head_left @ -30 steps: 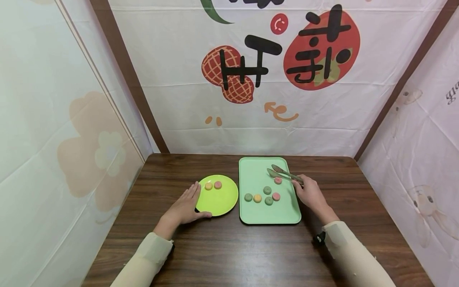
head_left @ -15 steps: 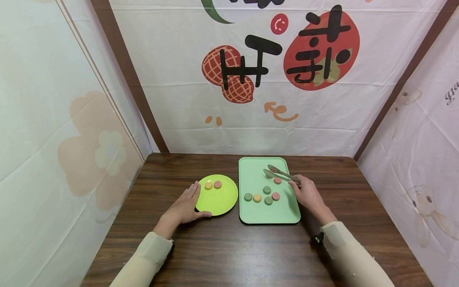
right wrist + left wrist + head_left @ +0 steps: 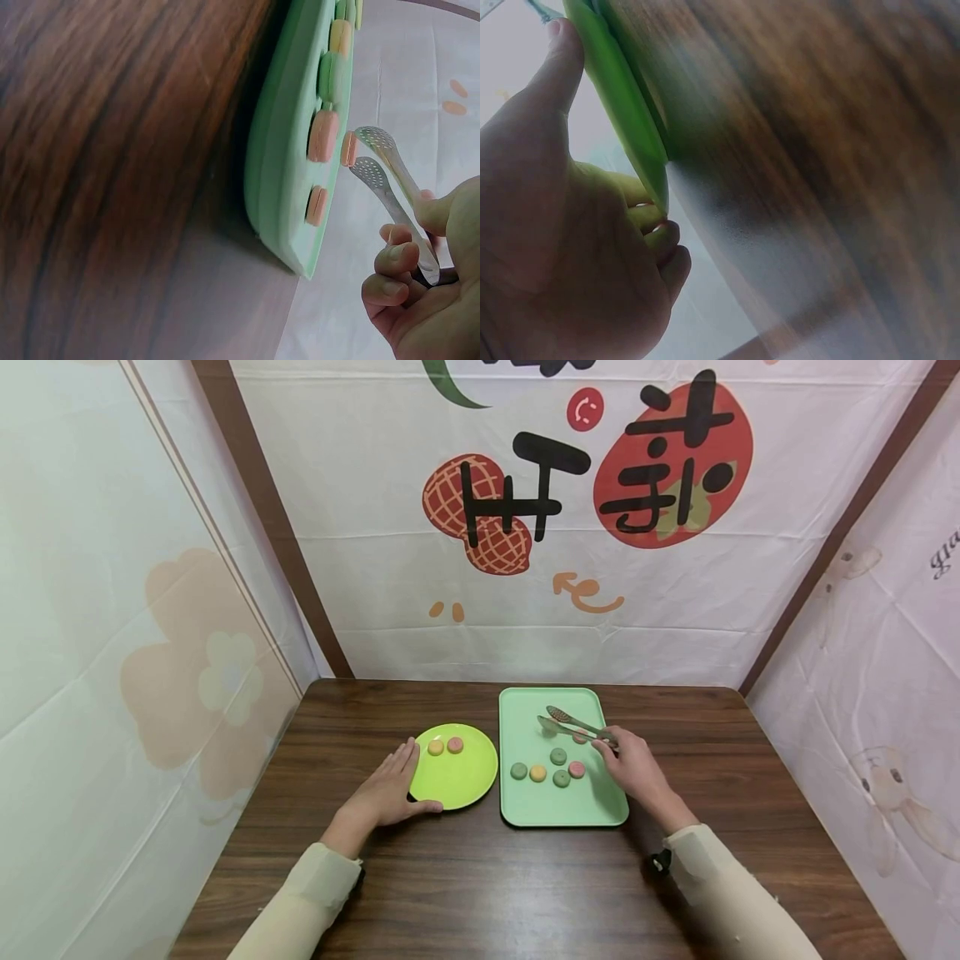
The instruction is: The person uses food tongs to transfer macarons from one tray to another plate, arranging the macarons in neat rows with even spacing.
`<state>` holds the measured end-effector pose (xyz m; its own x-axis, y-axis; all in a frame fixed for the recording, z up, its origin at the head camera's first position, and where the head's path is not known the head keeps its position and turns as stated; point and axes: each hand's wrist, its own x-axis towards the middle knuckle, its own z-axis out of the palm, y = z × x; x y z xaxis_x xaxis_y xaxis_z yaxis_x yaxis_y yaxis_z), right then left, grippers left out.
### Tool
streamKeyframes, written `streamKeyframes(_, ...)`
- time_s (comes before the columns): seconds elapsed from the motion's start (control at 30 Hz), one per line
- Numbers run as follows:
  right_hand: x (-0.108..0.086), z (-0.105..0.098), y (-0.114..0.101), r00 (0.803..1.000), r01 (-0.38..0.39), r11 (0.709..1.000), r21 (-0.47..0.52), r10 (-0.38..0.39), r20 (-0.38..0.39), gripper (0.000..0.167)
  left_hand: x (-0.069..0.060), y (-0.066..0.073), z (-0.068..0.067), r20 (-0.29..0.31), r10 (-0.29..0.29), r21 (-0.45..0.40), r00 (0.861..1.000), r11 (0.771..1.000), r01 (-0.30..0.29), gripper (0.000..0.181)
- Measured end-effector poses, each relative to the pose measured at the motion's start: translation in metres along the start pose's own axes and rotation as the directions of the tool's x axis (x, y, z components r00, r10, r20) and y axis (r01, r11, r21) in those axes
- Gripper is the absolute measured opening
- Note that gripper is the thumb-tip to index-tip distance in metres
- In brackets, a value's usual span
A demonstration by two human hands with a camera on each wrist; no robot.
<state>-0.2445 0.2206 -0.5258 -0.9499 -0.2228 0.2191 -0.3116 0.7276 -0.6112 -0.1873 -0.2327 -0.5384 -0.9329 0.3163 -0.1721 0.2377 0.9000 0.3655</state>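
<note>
My left hand (image 3: 382,789) rests against the left rim of a lime-green plate (image 3: 457,789), fingers straight and thumb spread along the near edge. On that plate lie a yellow macaron (image 3: 436,747) and a pink macaron (image 3: 455,745). My right hand (image 3: 633,768) holds metal tongs (image 3: 397,202) with perforated tips over a mint-green tray (image 3: 525,810). A pink macaron (image 3: 349,148) is at the spread tips; whether they touch it I cannot tell. Another pink macaron (image 3: 580,737) lies partly hidden beneath the tongs.
Several more macarons lie on the tray's middle: green ones (image 3: 558,756), a yellow macaron (image 3: 537,772) and a pink macaron (image 3: 576,769). Plate and tray stand close together on a dark wooden table (image 3: 465,885). Behind rises a printed cloth wall (image 3: 375,585).
My right hand has moved left with the tongs, whose tips went from the tray's upper right towards its middle, over a pink macaron. The left hand has stayed at the plate.
</note>
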Motion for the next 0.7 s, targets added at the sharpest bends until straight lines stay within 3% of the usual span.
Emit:
streamKeyframes(0.27,0.000,0.003,-0.010,1.000,0.022,1.000,0.013,-0.022,0.001,0.029,0.000,-0.002,0.002,-0.004,-0.001,-0.007,1.000,1.000,0.001,0.128)
streamKeyframes(0.7,-0.003,0.011,-0.021,0.999,0.046,0.997,0.054,-0.048,0.026,0.034,0.002,-0.003,0.002,0.001,-0.002,-0.002,1.000,1.000,0.002,0.129)
